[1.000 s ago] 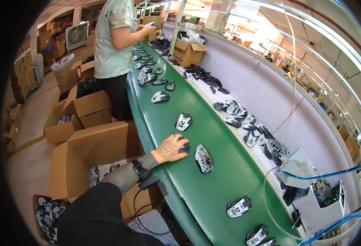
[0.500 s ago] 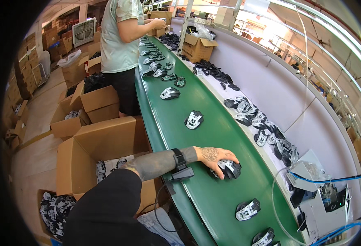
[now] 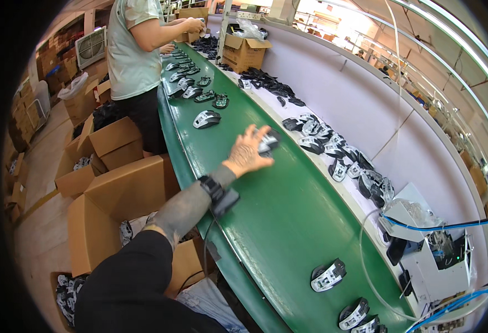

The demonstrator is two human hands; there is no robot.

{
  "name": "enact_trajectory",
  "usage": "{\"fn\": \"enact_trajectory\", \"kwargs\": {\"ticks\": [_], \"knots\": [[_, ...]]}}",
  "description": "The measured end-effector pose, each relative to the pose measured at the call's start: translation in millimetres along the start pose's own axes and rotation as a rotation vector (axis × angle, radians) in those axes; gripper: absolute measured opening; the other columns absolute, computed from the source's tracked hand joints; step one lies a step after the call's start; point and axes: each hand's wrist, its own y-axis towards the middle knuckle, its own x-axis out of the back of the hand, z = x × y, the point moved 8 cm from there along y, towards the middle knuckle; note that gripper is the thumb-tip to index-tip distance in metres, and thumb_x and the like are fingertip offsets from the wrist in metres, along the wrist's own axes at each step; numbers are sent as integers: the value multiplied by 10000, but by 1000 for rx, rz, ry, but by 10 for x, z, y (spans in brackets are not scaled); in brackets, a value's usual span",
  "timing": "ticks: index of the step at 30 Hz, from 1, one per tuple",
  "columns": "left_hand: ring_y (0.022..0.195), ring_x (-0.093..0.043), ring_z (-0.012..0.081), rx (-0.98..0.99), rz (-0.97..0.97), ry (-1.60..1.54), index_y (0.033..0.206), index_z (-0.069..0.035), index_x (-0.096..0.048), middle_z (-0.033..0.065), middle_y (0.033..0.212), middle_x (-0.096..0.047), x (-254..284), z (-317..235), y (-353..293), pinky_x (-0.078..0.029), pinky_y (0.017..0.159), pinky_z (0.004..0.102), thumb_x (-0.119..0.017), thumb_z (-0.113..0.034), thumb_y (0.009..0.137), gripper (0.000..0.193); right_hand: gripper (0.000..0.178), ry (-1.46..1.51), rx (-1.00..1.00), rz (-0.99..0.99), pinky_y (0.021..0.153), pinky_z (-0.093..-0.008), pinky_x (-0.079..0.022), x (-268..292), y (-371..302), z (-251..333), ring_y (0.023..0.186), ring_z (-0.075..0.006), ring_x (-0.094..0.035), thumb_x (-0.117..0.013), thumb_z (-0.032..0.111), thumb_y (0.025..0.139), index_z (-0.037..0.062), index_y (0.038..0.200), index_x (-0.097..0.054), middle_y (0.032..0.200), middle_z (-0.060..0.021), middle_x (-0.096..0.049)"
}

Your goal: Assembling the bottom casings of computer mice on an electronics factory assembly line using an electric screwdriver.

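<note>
My left hand (image 3: pixel 249 151), tattooed and with a black band on its wrist, reaches over the green conveyor belt (image 3: pixel 294 222). Its fingers and thumb curve around a partly assembled black-and-grey computer mouse (image 3: pixel 268 143); the hand covers much of that mouse, and whether it touches the belt is unclear. Farther up the belt lies another computer mouse (image 3: pixel 206 119), with green circuit boards (image 3: pixel 220 100) behind it. Near me, a computer mouse with a white inner frame (image 3: pixel 328 275) rests on the belt, with others (image 3: pixel 354 313) below it. My right hand is out of sight.
Mouse parts (image 3: pixel 338 169) are heaped on the ledge right of the belt. An open cardboard box (image 3: pixel 97 222) stands to my left. A co-worker (image 3: pixel 136 50) stands farther along the belt. White equipment with blue cables (image 3: pixel 441 266) sits at the right.
My left hand has moved farther up the belt, and the mouse under it has left its former spot. A mouse seen there before no longer shows separately. The view has shifted somewhat.
</note>
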Motion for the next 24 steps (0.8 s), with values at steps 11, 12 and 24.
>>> {"fn": "enact_trajectory", "kwargs": {"ticks": [11, 12, 24], "knots": [[1151, -477, 410, 16, 188, 57, 1426, -356, -224, 102, 1417, -315, -340, 311, -78, -429, 965, 470, -763, -202, 666, 945, 446, 46, -46, 20, 852, -388, -423, 205, -165, -52, 929, -271, -532, -571, 129, 849, -86, 1191, -381, 1090, -208, -513], [1137, -488, 404, 39, 231, 59, 1425, -352, -219, 115, 1402, -334, -266, 247, -76, -438, 959, 472, -737, -108, 674, 944, 444, 52, -49, 30, 846, -390, -421, 235, -154, -47, 919, -264, -525, -581, 152, 852, -82, 1178, -389, 1072, -199, -511], [1152, -520, 297, -191, -204, -81, 1293, -94, -479, 169, 1267, -523, 1457, 64, -614, -400, 1001, 356, -737, -90, 683, 662, 475, -119, -171, 124, 1018, -458, -373, 463, 54, 187, 1174, -377, -483, -429, 168, 940, -117, 1292, -287, 1274, -315, -437]]}}
